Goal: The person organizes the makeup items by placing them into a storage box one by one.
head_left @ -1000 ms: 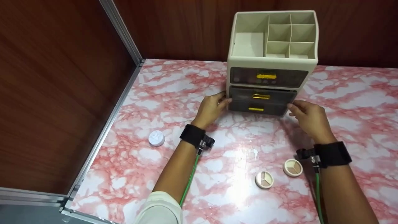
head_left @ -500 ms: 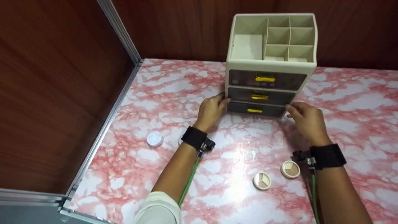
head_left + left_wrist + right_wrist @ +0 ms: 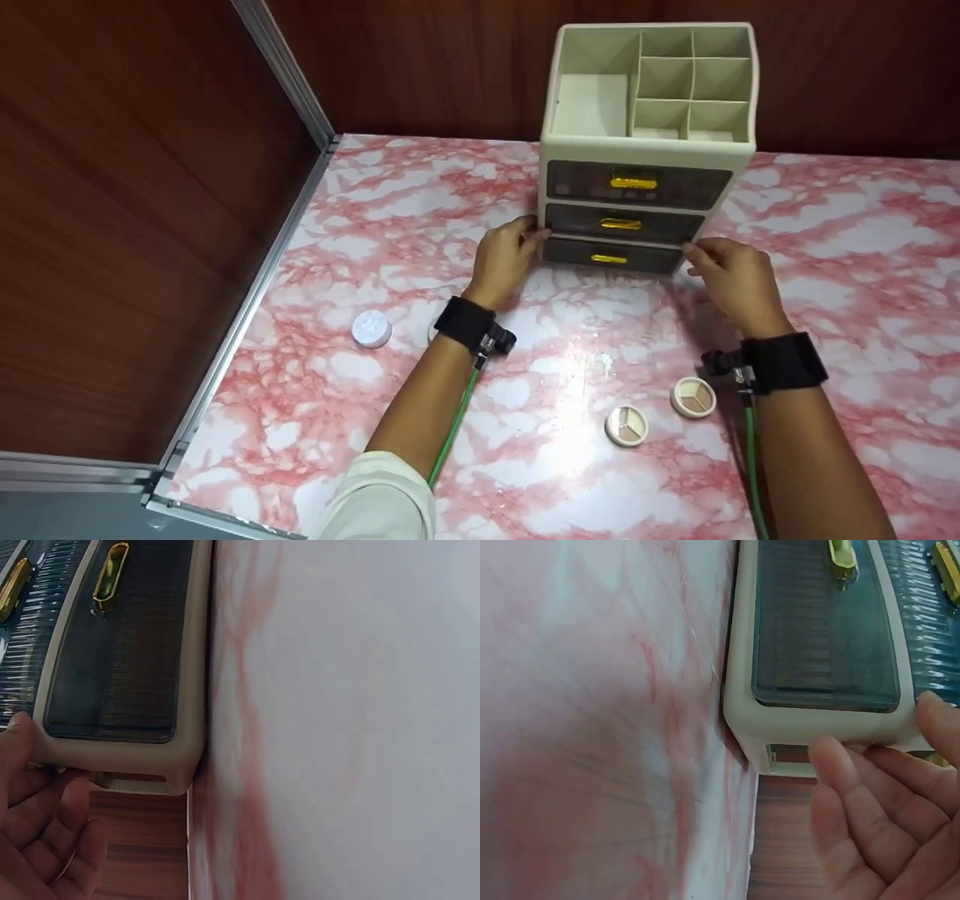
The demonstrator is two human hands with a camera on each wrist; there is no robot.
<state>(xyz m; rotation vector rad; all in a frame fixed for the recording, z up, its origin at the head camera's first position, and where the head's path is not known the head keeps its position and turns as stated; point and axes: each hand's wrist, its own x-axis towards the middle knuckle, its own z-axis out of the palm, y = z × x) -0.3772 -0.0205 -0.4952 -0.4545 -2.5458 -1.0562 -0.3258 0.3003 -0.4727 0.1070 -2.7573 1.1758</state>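
Note:
A cream cosmetics organizer (image 3: 646,151) stands toward the back of the table, divided compartments on top and three dark see-through drawers with gold handles below. The middle drawer (image 3: 577,220) sits flush in the frame. My left hand (image 3: 504,259) holds the organizer's left edge, thumb on the front and other fingers round the side. At the opposite edge, my right hand (image 3: 739,277) does likewise, its thumb beside the middle drawer. Both wrist views show the loosely bent lower fingers of the left hand (image 3: 41,832) and right hand (image 3: 885,817) along the organizer's sides.
Two round three-shade makeup pans (image 3: 626,426) lie in front, near the right forearm. A pale lavender round jar (image 3: 372,328) sits at left. A round rim (image 3: 433,330) is mostly hidden by the left wrist. Dark wood panels (image 3: 150,225) border the left and back.
The middle drawer, jutting out slightly a second ago, has moved in flush, and the bottom drawer's front shows fully. Both hands stay at the organizer's sides; the view shifts slightly.

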